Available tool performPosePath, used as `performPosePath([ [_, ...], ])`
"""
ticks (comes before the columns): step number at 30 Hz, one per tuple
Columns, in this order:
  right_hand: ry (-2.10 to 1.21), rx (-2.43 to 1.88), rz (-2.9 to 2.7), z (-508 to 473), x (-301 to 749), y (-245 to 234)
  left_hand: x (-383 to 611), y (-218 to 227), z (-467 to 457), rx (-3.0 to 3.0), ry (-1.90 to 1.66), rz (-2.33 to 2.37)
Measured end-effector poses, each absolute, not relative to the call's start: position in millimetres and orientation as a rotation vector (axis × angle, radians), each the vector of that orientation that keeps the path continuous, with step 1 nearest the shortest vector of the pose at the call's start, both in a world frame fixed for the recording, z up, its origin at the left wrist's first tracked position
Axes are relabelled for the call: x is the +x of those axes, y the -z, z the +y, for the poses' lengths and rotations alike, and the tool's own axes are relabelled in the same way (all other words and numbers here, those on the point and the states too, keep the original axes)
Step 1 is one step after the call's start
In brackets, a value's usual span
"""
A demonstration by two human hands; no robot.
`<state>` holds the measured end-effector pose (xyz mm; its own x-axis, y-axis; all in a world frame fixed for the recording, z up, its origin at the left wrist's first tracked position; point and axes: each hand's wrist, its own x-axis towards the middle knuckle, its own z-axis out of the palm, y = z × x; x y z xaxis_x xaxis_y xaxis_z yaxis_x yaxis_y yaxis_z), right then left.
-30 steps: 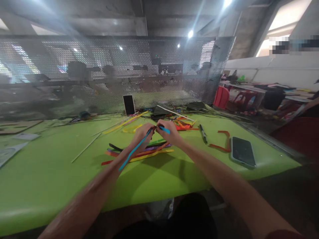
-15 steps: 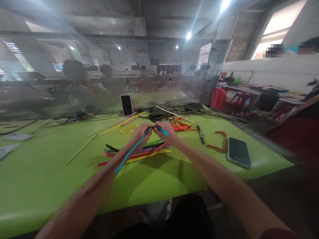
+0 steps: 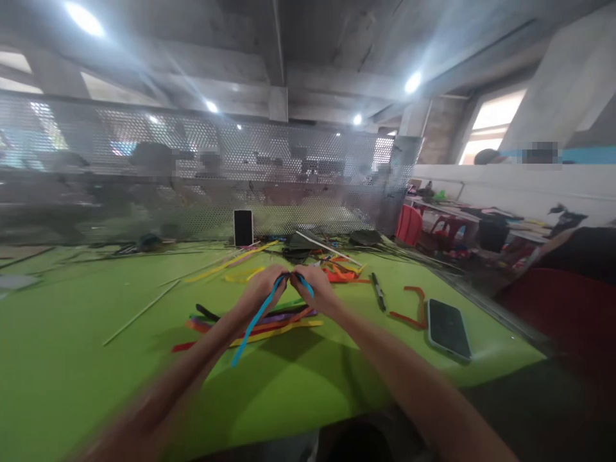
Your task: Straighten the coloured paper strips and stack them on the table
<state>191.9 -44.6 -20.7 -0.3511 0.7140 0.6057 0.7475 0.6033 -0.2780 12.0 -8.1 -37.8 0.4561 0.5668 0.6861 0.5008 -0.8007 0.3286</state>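
Fingers [image 3: 278,271] around a blue strip [image 3: 249,328]

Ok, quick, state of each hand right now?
Left hand: closed, pinching a blue strip.
Right hand: closed, pinching a blue length; whether it's the same strip can't be told.

One blue strip [image 3: 250,329] (apparently); one pen [image 3: 378,292]

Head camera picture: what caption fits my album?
Left hand and right hand hold a flat blue strip above a smooth green table.
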Motion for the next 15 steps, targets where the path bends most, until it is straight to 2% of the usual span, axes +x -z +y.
performPosePath([
  [15,-0.098,-1.143,-2.082,-31.8,189.3,30.0,8.1,30.5,-13.7,2.239,-1.179,0.974],
])
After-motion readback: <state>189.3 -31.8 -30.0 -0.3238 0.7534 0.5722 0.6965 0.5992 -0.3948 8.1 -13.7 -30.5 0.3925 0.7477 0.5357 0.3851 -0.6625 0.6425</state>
